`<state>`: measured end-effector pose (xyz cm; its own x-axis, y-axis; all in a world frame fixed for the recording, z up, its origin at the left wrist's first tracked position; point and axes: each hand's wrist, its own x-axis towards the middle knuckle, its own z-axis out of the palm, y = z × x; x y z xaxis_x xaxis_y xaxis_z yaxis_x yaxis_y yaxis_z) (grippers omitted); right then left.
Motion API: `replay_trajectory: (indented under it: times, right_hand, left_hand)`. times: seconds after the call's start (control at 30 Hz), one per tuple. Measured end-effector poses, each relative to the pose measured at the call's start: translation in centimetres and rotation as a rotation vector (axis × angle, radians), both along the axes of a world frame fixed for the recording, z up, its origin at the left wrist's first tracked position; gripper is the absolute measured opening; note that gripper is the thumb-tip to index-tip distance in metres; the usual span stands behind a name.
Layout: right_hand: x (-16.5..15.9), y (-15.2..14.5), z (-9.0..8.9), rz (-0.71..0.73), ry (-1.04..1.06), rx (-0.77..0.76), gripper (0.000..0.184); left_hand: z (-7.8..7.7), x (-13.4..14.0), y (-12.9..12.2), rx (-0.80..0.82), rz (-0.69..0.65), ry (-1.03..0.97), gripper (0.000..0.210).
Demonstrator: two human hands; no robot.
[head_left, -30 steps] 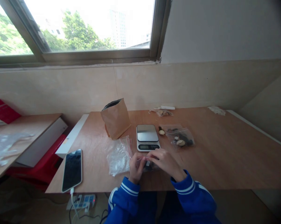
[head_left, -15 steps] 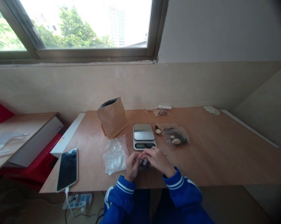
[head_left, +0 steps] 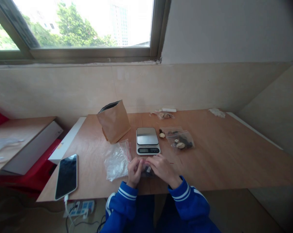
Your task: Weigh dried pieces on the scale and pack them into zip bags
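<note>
At the table's front edge, my left hand (head_left: 134,171) and my right hand (head_left: 164,169) both pinch the top edge of a small clear zip bag (head_left: 148,172). Dark pieces and a small pale piece show inside it; my fingers hide much of the bag. Just beyond my hands stands a kitchen scale (head_left: 147,139) with a bare metal plate. Beside my left hand lies a pile of clear plastic bags (head_left: 116,163) with red zip strips. Filled zip bags (head_left: 181,142) holding dark and pale dried pieces lie to the right of the scale.
A brown paper pouch (head_left: 114,122) stands upright, its top open, left of the scale. A phone (head_left: 66,176) with a white cable lies at the left edge. Loose dried pieces (head_left: 162,134) sit beside the scale. Another bag (head_left: 165,115) is near the wall.
My view has shifted slightly to the right. My fingertips have moved a little apart along the bag's top edge, both hands keeping their pinch.
</note>
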<state>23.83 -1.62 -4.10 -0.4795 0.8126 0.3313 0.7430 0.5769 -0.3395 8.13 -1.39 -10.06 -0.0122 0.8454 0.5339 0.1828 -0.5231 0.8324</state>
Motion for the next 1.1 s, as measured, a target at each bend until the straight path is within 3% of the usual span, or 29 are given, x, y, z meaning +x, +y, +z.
replay_trajectory:
  times: [0.17, 0.4, 0.5, 0.77, 0.93, 1.1]
  right_hand:
    - [-0.1, 0.2, -0.7, -0.04, 0.031, 0.046, 0.029]
    - [1.4, 0.3, 0.6, -0.007, 0.023, -0.025, 0.018]
    - [2.4, 0.2, 0.6, -0.034, 0.073, -0.061, 0.023]
    - [3.1, -0.2, -0.5, -0.085, 0.085, 0.022, 0.027]
    - [2.9, -0.2, -0.7, -0.049, 0.08, 0.034, 0.025]
    - [3.3, -1.1, -1.0, -0.068, 0.147, -0.006, 0.017]
  left_hand:
    - [0.2, -0.1, 0.1, 0.026, -0.01, 0.045, 0.024]
    - [0.2, 0.0, 0.2, 0.037, 0.034, 0.026, 0.024]
    - [0.1, -0.1, 0.2, 0.017, 0.075, 0.019, 0.025]
    - [0.8, 0.0, 0.4, -0.019, -0.038, 0.01, 0.016]
    - [0.7, 0.3, 0.6, -0.107, -0.017, -0.059, 0.018]
    - [0.7, 0.2, 0.7, -0.076, -0.05, -0.079, 0.011]
